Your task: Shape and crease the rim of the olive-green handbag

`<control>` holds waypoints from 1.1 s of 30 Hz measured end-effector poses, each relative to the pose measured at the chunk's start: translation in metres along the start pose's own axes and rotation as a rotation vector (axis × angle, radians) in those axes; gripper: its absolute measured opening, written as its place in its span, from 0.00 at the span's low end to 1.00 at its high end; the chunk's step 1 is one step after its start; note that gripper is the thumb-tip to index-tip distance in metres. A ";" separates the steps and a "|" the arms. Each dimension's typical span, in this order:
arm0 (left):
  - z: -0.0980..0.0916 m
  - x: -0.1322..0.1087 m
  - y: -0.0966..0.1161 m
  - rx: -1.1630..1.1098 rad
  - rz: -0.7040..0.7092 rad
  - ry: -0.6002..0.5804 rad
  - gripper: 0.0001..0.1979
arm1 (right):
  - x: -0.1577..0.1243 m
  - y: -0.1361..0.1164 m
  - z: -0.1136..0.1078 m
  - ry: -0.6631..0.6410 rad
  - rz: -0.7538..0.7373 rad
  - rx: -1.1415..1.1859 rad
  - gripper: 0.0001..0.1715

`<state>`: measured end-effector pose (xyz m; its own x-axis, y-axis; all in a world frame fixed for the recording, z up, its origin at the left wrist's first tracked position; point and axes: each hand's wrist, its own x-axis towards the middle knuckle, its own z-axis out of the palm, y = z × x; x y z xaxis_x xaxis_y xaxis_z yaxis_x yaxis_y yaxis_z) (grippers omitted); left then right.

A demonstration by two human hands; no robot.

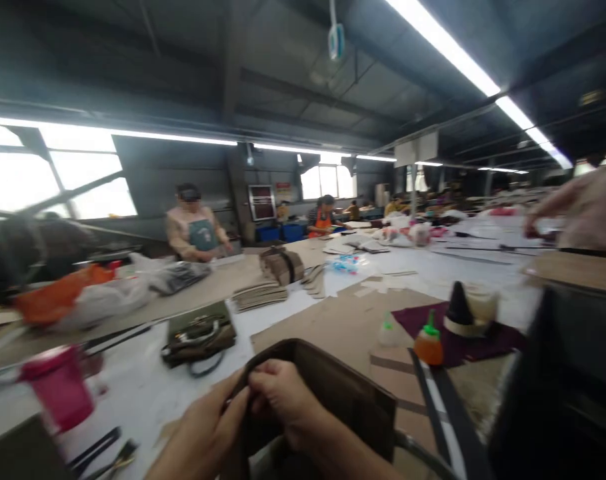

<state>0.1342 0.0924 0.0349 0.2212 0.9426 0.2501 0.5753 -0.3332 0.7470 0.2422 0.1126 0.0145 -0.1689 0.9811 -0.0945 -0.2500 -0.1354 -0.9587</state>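
A dark brown leather bag (333, 393) stands open-mouthed at the near edge of the worktable, right in front of me. My left hand (203, 433) pinches the bag's near rim at its left side. My right hand (283, 397) is closed on the same rim just beside it, the fingers curled over the edge. Both thumbs meet at the rim. The lower part of the bag is hidden behind my forearms.
A finished olive handbag (200, 333) lies to the left, a pink cup (60, 387) nearer left, scissors (115, 460) at the front. An orange glue bottle (429, 343) and a black cone (457, 310) stand right on a maroon cloth. Stacked leather pieces (263, 293) lie beyond. Other people work farther off.
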 end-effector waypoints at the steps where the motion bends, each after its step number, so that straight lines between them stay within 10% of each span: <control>1: -0.007 -0.002 0.000 -0.002 -0.012 -0.068 0.12 | 0.001 0.002 0.000 -0.030 -0.008 0.003 0.04; 20: -0.009 0.004 0.010 -0.029 -0.091 -0.060 0.18 | 0.010 0.011 -0.009 -0.043 -0.031 -0.023 0.26; 33: -0.002 -0.001 0.013 0.134 -0.055 -0.029 0.16 | 0.005 -0.008 -0.017 -0.074 0.176 0.121 0.05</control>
<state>0.1401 0.0873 0.0456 0.2079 0.9591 0.1920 0.6865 -0.2829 0.6698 0.2593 0.1206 0.0172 -0.2881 0.9286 -0.2337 -0.3219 -0.3238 -0.8897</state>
